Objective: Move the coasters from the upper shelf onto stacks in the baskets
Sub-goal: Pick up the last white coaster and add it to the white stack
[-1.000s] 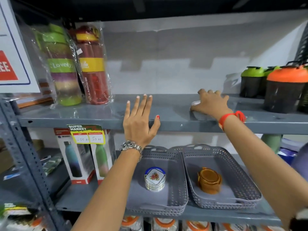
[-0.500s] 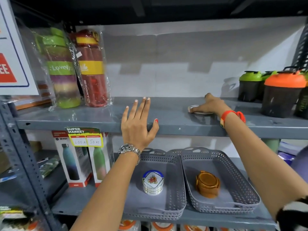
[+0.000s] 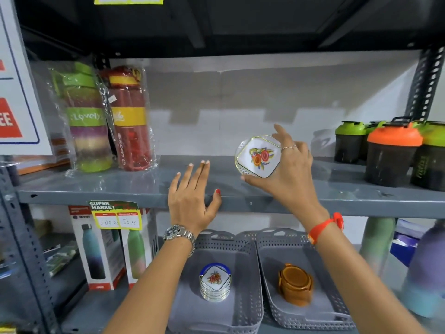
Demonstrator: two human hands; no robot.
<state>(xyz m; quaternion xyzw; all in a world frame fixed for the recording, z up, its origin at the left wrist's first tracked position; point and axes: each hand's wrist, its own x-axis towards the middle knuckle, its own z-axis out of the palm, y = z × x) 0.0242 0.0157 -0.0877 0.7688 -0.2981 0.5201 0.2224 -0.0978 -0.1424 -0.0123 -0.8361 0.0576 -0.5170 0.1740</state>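
Observation:
My right hand (image 3: 286,172) holds a white coaster (image 3: 258,155) with a flower print, tilted up and facing me, just above the grey upper shelf (image 3: 349,196). My left hand (image 3: 192,196) rests flat on the shelf's front edge, fingers apart, holding nothing. Below, the left grey basket (image 3: 245,297) holds a stack of flowered white coasters (image 3: 215,284). The right grey basket (image 3: 337,317) holds a stack of brown coasters (image 3: 295,284).
Wrapped bottles, green (image 3: 84,116) and red (image 3: 130,116), stand at the upper shelf's left. Shaker cups with orange (image 3: 391,153) and green (image 3: 349,141) lids crowd its right. Boxed bottles (image 3: 96,249) stand left of the baskets, more bottles (image 3: 426,268) on the right.
My right hand lifted the flowered coaster off the upper shelf and brought it left and toward me, face up. My left hand stayed on the shelf edge.

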